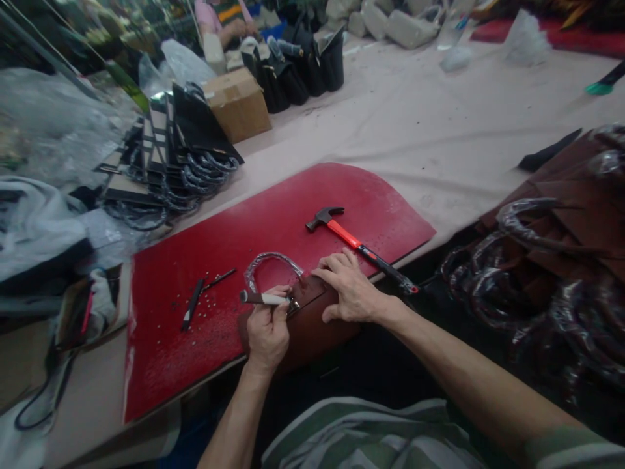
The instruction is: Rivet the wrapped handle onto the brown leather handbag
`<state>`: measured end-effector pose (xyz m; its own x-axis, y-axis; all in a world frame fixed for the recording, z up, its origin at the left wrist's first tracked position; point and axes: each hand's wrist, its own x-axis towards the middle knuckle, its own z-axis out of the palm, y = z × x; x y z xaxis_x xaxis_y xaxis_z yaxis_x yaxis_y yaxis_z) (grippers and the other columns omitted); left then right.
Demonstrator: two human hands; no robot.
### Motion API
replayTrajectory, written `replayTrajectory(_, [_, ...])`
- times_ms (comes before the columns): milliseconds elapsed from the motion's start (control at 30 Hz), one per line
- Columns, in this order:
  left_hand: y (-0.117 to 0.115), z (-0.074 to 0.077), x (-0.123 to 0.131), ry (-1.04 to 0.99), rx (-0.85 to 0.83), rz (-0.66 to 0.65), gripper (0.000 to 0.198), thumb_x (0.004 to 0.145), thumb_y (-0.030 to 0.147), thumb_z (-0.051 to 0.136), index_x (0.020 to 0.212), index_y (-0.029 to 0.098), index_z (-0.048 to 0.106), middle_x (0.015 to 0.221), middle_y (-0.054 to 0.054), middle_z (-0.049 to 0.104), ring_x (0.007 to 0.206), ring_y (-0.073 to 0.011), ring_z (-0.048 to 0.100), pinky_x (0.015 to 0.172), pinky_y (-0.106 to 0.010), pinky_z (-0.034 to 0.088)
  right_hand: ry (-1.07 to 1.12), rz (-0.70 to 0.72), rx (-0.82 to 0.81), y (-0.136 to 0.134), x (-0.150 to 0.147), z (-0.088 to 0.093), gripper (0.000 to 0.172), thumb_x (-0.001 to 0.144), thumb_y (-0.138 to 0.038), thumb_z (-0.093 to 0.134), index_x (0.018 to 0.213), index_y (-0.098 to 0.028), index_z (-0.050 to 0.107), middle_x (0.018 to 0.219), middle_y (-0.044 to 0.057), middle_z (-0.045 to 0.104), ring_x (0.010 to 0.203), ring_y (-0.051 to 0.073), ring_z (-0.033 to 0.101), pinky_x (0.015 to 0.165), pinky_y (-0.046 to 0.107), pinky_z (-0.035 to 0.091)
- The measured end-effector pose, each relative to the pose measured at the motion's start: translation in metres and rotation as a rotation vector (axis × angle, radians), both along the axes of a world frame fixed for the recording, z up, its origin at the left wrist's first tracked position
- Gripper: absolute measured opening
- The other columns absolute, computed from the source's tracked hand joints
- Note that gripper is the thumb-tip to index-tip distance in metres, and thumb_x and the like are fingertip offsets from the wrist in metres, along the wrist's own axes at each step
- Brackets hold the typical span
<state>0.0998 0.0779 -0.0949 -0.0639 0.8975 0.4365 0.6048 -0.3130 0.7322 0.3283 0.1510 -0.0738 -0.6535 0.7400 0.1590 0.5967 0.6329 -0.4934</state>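
A brown leather bag piece (312,319) lies over the near edge of the red board (381,195), its plastic-wrapped handle (273,256) arching away from me. My left hand (268,332) is closed around a punch-like tool with a pale shaft and dark end (263,298), its tip at the leather by a small metal part. Resting on the right part of the leather is my right hand (349,286), fingers spread and thumb apart. Just beyond it lies a claw hammer (344,234) with a red and black handle. Two dark slim tools (194,305) lie to the left among small scraps.
Black bag parts with wrapped handles (170,156) are stacked at the back left, beside a cardboard box (239,104). Brown bag pieces (561,241) pile up at the right. Another person's arm (234,29) shows at the far side, near black bags (303,71).
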Motion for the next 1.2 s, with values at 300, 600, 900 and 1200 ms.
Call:
replayTrajectory(300, [-0.001, -0.002, 0.001, -0.081, -0.075, 0.007, 0.018, 0.098, 0.03, 0.051, 0.104, 0.017, 0.064, 0.111, -0.01, 0.068, 0.106, -0.0217, 0.067, 0.097, -0.039, 0.055, 0.022, 0.021, 0.076, -0.001, -0.002, -0.008, 0.081, 0.058, -0.053, 0.091, 0.124, -0.016, 0.061, 0.121, 0.011, 0.056, 0.113, 0.03, 0.047, 0.117, 0.058, 0.019])
replayTrajectory(600, [-0.003, 0.007, 0.015, -0.176, -0.008, 0.003, 0.012, 0.098, 0.025, 0.055, 0.1, 0.017, 0.064, 0.108, -0.008, 0.07, 0.102, -0.0202, 0.069, 0.094, -0.037, 0.057, 0.06, 0.05, 0.095, 0.002, 0.001, -0.012, 0.076, 0.058, -0.05, 0.092, 0.119, -0.015, 0.063, 0.118, 0.012, 0.058, 0.111, 0.03, 0.048, 0.115, 0.058, 0.022])
replayTrajectory(900, [0.002, 0.011, 0.04, -0.074, 0.033, -0.075, 0.014, 0.095, 0.022, 0.06, 0.107, 0.019, 0.066, 0.115, -0.009, 0.071, 0.111, -0.023, 0.068, 0.098, -0.041, 0.057, 0.087, 0.027, 0.051, 0.002, 0.001, -0.011, 0.074, 0.057, -0.045, 0.094, 0.119, -0.017, 0.064, 0.117, 0.01, 0.06, 0.111, 0.03, 0.05, 0.116, 0.059, 0.02])
replayTrajectory(1200, [0.004, 0.012, 0.042, -0.045, 0.04, -0.061, 0.016, 0.095, 0.019, 0.059, 0.11, 0.019, 0.066, 0.115, -0.008, 0.071, 0.109, -0.0215, 0.069, 0.096, -0.039, 0.059, 0.096, 0.016, 0.042, 0.002, 0.002, -0.01, 0.071, 0.057, -0.045, 0.093, 0.116, -0.017, 0.065, 0.117, 0.01, 0.059, 0.109, 0.03, 0.049, 0.115, 0.058, 0.021])
